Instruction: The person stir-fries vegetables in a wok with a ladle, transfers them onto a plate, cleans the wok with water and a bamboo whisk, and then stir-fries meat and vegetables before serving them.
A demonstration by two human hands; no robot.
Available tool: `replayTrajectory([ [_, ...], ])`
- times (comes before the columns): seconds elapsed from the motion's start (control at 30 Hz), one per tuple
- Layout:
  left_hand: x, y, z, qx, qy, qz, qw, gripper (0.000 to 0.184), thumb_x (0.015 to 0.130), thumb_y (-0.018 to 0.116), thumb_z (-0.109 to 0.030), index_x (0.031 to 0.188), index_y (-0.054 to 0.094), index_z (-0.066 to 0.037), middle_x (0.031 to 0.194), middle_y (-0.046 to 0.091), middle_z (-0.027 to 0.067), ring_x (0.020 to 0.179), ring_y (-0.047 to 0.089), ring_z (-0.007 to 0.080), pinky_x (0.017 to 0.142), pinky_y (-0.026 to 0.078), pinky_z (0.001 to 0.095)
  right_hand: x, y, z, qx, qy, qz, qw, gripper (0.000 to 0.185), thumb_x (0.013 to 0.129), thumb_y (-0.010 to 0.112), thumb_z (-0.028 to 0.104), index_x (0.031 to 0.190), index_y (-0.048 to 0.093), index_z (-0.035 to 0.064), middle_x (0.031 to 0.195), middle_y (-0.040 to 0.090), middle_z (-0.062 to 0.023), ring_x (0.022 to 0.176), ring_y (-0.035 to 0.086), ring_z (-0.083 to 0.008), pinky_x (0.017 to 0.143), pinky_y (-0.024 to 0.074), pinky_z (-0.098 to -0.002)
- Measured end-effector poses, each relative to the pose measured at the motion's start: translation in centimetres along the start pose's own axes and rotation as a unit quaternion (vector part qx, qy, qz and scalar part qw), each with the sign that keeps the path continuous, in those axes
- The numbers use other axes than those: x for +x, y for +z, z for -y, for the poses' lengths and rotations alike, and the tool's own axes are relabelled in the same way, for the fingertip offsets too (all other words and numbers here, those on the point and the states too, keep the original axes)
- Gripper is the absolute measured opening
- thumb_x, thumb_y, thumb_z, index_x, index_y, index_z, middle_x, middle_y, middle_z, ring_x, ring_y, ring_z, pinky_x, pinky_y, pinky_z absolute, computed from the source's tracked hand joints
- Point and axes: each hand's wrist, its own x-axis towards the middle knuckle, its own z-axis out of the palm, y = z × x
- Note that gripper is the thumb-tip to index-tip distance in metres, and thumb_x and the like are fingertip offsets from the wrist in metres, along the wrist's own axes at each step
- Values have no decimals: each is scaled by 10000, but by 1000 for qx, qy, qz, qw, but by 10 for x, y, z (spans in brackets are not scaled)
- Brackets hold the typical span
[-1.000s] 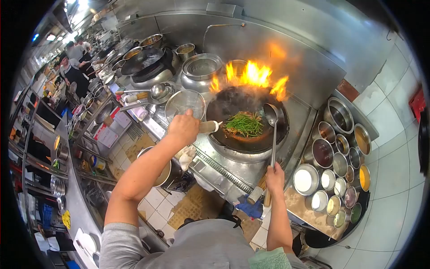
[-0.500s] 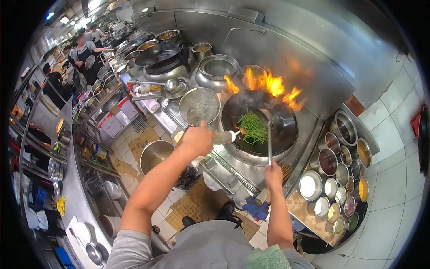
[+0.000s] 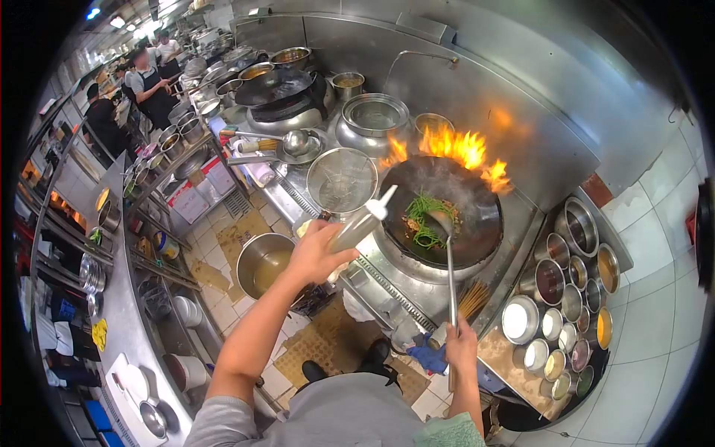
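My left hand [image 3: 319, 253] is wrapped round a squeeze bottle [image 3: 357, 228], whose white nozzle points up and toward the wok's left side. My right hand [image 3: 461, 344] grips the long handle of a wok ladle [image 3: 452, 279]. The ladle's bowl rests among chopped green vegetables [image 3: 423, 205] and small brown bits inside the dark wok [image 3: 480, 227]. Steam rises from the wok, and tall flames [image 3: 465, 149] burn behind its far rim. Close to the bottle, a round mesh strainer [image 3: 342, 179] lies on the stove.
Seasoning pots [image 3: 551, 274] stand on the right, near a bamboo brush [image 3: 473, 298]. At the left are a large steel pot [image 3: 268, 268] and a long steel counter [image 3: 123, 298]. Another wok [image 3: 275, 88] sits farther back; a co-worker [image 3: 153, 86] stands beyond.
My left hand has tipped the bottle nozzle-up and drawn it off the wok. The ladle has moved down into the vegetables, which are now more spread out with brown bits showing.
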Motion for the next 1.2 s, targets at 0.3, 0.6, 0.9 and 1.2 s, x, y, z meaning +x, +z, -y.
replayTrajectory([
  [0.3,-276,-10,204,-176,-239,-444,845,514,901,766,-241,1302,584,23,1202,627,112,1077,595,243,958,483,380,121,40,-63,42,-46,-118,991,463,995,595,203,1412,576,1,1122,712,-263,1028,708,-351,905,542,-414],
  [0.6,-572,-37,231,206,-322,-781,494,283,965,707,-269,1056,612,-19,892,634,78,792,610,179,689,523,345,176,43,28,255,120,41,959,520,1034,549,208,1529,461,75,622,521,-21,408,451,-125,356,411,-302],
  [0.9,-593,-39,248,284,-484,-687,461,300,966,685,-221,1127,601,18,977,652,119,879,635,242,780,533,372,100,-33,-42,-359,-262,-152,883,509,946,674,204,1435,589,316,831,625,-113,685,658,-336,604,542,-481],
  [1.2,-594,-21,251,361,-530,-553,532,332,967,663,-172,1198,591,56,1063,671,161,966,660,305,871,542,400,54,-58,-52,-87,-15,-77,993,439,1011,595,190,1428,587,55,804,704,-131,695,670,-251,660,526,-391],
])
